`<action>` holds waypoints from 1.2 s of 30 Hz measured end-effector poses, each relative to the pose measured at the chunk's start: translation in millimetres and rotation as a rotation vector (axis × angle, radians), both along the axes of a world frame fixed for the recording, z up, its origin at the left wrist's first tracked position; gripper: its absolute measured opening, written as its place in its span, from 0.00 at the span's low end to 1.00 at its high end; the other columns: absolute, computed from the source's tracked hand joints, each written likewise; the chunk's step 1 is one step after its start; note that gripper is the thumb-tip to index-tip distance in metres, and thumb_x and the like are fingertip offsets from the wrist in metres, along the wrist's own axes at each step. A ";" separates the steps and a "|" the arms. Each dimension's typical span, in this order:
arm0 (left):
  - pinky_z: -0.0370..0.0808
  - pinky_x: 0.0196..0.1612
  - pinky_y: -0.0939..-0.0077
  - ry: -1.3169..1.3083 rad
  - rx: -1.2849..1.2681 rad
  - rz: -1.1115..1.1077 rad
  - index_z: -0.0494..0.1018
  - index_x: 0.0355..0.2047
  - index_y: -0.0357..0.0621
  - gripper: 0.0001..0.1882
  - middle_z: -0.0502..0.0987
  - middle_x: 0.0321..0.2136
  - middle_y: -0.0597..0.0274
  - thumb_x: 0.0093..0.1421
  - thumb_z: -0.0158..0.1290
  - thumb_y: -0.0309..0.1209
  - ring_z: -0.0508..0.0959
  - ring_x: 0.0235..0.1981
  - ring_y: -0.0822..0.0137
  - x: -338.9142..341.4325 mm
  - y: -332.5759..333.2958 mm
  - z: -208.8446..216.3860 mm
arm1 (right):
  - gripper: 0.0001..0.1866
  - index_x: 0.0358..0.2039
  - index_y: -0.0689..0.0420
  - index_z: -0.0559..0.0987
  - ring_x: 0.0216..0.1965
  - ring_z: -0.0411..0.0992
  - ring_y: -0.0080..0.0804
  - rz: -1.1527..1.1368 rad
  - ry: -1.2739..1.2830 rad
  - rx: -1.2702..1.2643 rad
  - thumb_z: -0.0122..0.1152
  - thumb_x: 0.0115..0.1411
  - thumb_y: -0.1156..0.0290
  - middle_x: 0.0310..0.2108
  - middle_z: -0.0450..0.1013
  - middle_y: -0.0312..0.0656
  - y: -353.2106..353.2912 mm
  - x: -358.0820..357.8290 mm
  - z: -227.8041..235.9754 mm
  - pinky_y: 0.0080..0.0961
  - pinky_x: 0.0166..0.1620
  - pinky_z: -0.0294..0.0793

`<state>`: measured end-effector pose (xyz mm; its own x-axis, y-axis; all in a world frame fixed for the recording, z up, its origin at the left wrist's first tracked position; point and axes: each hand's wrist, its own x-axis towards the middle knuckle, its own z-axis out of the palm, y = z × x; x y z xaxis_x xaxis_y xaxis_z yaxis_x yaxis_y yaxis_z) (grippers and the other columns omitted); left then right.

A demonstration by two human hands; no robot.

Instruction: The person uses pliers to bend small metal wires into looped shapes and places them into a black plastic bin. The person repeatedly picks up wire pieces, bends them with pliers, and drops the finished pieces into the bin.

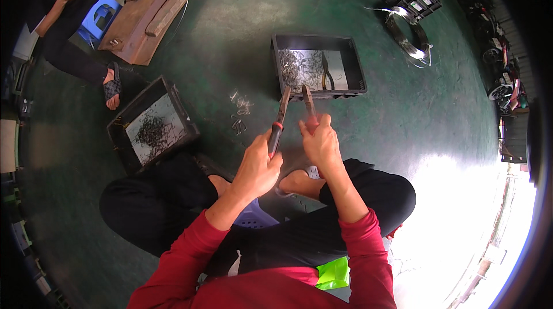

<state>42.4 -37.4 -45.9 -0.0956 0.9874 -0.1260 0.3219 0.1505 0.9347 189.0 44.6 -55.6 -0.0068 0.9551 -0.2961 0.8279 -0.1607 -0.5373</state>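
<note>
Now, my left fingers (272, 164) grip the left pliers (279, 120), my right fingers (325, 127) the right pliers (309, 105), tips near a black crate (361, 70) of wire pieces (290, 66) on the floor (239, 24); should my hold loosen, either tool could slip.

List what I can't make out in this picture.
In the head view:
Right pliers: grip blurred, partly hidden by the right hand.
Left pliers: tips too small to tell whether they hold anything.
Co-worker: head cut off by the upper edge.
Floor at right: details washed out by glare.
</note>
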 end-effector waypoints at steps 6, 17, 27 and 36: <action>0.67 0.29 0.66 -0.026 -0.012 -0.002 0.67 0.44 0.32 0.15 0.66 0.26 0.54 0.56 0.50 0.22 0.69 0.23 0.62 0.2 -0.8 0.6 | 0.24 0.42 0.66 0.64 0.40 0.73 0.64 -0.006 -0.029 0.028 0.58 0.60 0.58 0.34 0.74 0.64 -1.0 1.4 -2.7 0.47 0.43 0.72; 0.70 0.39 0.59 -0.051 -0.118 -0.026 0.64 0.54 0.35 0.24 0.70 0.31 0.43 0.55 0.50 0.23 0.74 0.33 0.47 0.5 0.7 2.1 | 0.24 0.42 0.66 0.64 0.37 0.74 0.61 0.004 -0.020 0.054 0.59 0.59 0.58 0.32 0.74 0.63 -1.9 5.5 -11.8 0.46 0.42 0.73; 0.71 0.42 0.60 0.129 -0.133 0.026 0.62 0.58 0.36 0.29 0.71 0.36 0.45 0.56 0.54 0.28 0.76 0.38 0.48 -12.5 11.0 -70.5 | 0.19 0.39 0.60 0.70 0.31 0.76 0.43 -0.273 0.984 -0.598 0.54 0.64 0.54 0.29 0.74 0.45 12.3 33.4 -9.2 0.39 0.36 0.78; 0.70 0.52 0.56 0.395 -0.224 -0.056 0.64 0.55 0.30 0.30 0.71 0.47 0.39 0.56 0.55 0.37 0.73 0.49 0.43 4.2 0.5 -191.0 | 0.21 0.39 0.60 0.70 0.36 0.77 0.45 -0.103 1.247 -0.888 0.51 0.65 0.51 0.33 0.75 0.50 5.7 31.5 13.6 0.42 0.40 0.78</action>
<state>46.6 -36.9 -236.8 -0.1263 0.9450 -0.3016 0.6602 0.3070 0.6854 220.5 50.4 -42.0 -0.6224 0.4907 -0.6097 -0.0969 -0.8213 -0.5622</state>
